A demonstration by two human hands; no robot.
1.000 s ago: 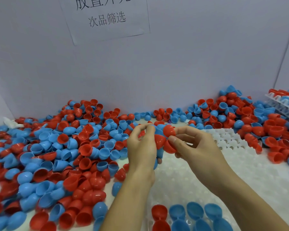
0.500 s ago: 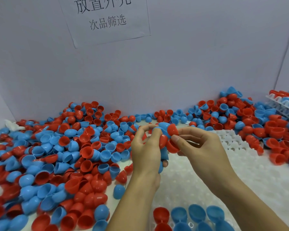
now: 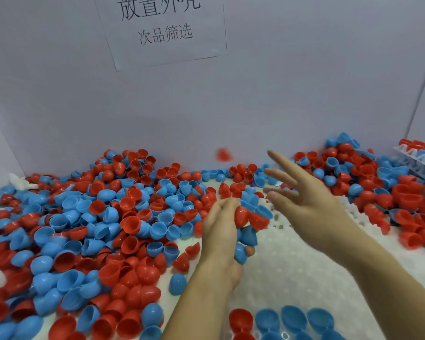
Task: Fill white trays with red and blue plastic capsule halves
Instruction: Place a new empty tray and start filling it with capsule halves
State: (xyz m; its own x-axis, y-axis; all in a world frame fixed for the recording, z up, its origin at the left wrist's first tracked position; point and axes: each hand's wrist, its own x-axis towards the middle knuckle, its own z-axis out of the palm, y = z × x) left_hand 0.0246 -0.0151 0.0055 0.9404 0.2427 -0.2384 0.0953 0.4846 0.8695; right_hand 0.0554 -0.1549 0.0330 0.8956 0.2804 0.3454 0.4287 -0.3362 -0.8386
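My left hand (image 3: 221, 231) grips a bunch of red and blue capsule halves (image 3: 252, 217) above the white tray (image 3: 292, 271). My right hand (image 3: 302, 192) hovers to the right of it with fingers spread and holds nothing. A blurred red capsule half (image 3: 223, 154) is in the air in front of the back wall. The near edge of the tray holds a row of seated halves, one red (image 3: 241, 317) and several blue (image 3: 295, 317).
A large heap of loose red and blue halves (image 3: 88, 229) covers the table to the left. Another heap (image 3: 368, 182) lies at the back right. A stack of filled white trays (image 3: 420, 155) stands at the far right. A paper sign (image 3: 162, 28) hangs on the grey wall.
My right hand has let go of a red half and opened its fingers; that half now flies toward the back wall. The left hand still holds its bunch, slightly lower.
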